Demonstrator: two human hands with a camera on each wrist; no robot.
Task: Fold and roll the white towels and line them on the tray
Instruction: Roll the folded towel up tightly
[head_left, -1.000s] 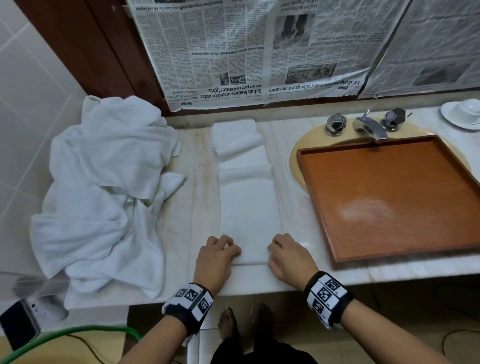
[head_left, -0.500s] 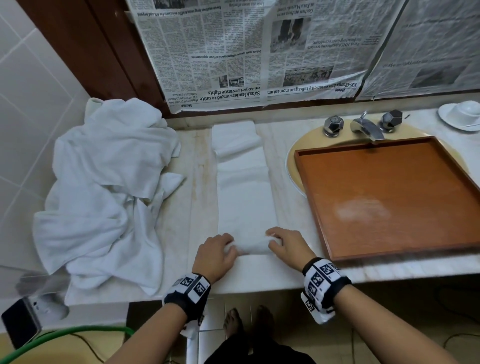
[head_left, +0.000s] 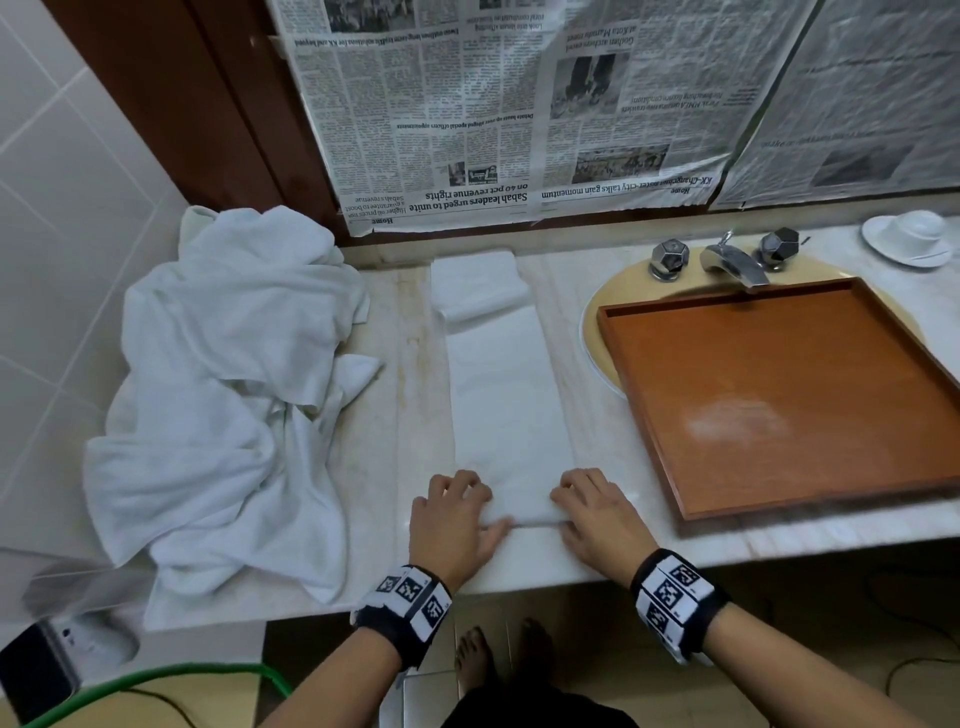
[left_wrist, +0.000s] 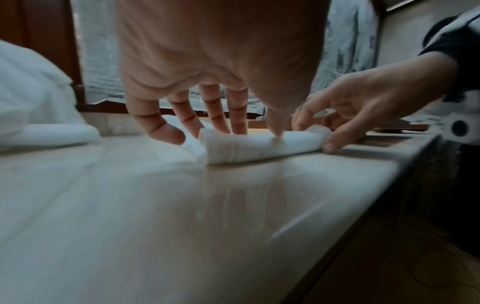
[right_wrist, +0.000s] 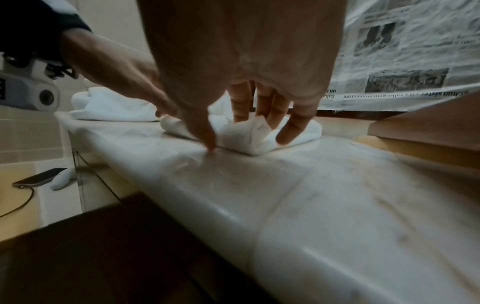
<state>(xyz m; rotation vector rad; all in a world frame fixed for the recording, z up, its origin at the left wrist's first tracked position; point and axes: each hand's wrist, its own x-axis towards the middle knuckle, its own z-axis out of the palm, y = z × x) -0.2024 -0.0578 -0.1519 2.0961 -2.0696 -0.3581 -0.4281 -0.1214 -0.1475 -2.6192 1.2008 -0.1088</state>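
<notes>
The started roll (head_left: 524, 512) lies crosswise, clasped at its ends by curled fingers of the left hand (head_left: 451, 519) and right hand (head_left: 597, 514), with the flat towel strip (head_left: 511, 395) stretched straight ahead.

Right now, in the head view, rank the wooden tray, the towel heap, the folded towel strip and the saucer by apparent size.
1. wooden tray and towel heap: look alike in spread, so unranked.
2. folded towel strip, its near end rolled under both hands.
3. saucer, smallest, though it lies farthest from the camera.
</notes>
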